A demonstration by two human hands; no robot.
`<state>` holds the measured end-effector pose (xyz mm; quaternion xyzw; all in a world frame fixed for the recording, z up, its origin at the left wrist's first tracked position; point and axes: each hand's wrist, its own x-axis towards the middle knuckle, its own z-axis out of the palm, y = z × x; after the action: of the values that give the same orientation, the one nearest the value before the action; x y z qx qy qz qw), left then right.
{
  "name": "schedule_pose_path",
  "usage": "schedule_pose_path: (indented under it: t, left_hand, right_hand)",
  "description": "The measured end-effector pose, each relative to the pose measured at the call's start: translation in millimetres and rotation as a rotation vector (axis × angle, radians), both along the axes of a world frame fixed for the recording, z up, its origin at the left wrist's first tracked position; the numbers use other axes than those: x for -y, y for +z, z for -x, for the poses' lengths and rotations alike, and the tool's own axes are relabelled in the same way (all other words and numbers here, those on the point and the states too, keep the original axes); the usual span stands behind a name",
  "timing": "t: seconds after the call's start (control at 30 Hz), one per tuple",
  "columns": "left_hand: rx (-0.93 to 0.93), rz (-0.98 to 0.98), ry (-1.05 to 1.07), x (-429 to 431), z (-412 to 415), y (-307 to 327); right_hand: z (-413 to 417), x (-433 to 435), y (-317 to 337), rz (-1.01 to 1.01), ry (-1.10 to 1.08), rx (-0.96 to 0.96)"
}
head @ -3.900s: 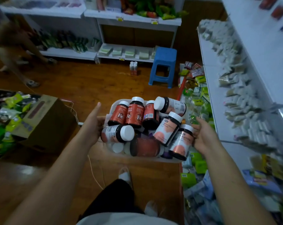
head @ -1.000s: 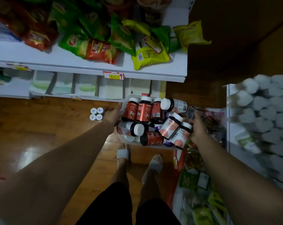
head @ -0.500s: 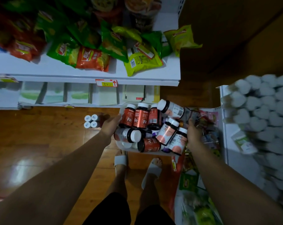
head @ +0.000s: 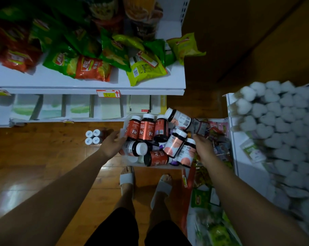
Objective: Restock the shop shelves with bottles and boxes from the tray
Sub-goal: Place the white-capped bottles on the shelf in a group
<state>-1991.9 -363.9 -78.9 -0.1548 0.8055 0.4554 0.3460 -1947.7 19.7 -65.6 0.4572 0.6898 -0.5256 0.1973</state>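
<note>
Brought tray [head: 159, 165] nearer to shelf [head: 79, 83]; left hand [head: 113, 144] and right hand [head: 202, 150] with fingers curled round its sides; bottles [head: 146, 127] not yet shelved.

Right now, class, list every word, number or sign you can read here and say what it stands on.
"Fe": on each of three upright red bottles in the tray.
"Fe": on the red bottle lying on its side.
Red up arrow: on the shelf tag; its handwriting is unreadable.
Snack bags, pale-label bottles: print too blurred to read.
</note>
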Motion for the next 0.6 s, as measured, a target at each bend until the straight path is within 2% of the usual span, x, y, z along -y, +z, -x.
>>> schedule_pose_path:
  t: [0.17, 0.33, 0.53, 0.6]
  left_hand:
    - [-0.208, 0.001, -0.175, 9.9, -22.6, 25.5]
    - [-0.334, 0.191, -0.447, 1.5, -37.7, 30.6]
    - [-0.455, 0.391, -0.608, -21.7, -28.3, 31.9]
    - [-0.474, 0.404, -0.641, -27.5, -24.9, 30.5]
  right_hand:
    - [-28.4, 0.8, 13.8, -0.075, 0.034, -0.048]
    - [-46.0, 16.3, 24.6, -0.065, 0.052, -0.041]
    - [-46.5, 33.3, 6.4, -0.032, 0.021, -0.042]
    - [-47.8, 34.3, 5.4, -0.036, -0.007, -0.052]
